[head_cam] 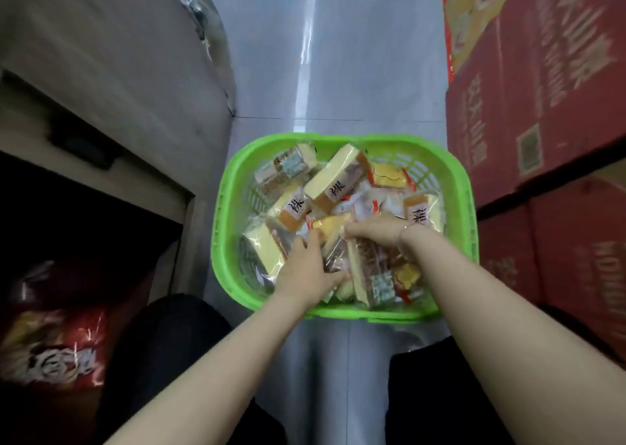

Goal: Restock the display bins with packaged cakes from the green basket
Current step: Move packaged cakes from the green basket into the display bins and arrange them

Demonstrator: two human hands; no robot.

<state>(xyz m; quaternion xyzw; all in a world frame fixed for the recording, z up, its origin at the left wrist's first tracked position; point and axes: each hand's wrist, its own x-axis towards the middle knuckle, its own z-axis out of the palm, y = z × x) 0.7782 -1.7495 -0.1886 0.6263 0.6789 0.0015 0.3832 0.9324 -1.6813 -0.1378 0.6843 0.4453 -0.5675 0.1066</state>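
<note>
Inside green basket (pixel 223 207): left hand (pixel 305 272) flat on packaged cakes (pixel 335 180); right hand (pixel 372 229) among them, grip unclear.

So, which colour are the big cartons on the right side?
The cartons are red, with paler print; the head view shows them.

Left hand (pixel 306 268) and right hand (pixel 372 231) reach among packaged cakes (pixel 333 180) in green basket (pixel 230 187).

Only thing I can actually read is the black character 裸 on white labels of the clear-wrapped yellow cake packs (pixel 333 182). Print on the red cardboard cartons (pixel 542 82) is too blurry, plus a QR-style square there.
</note>
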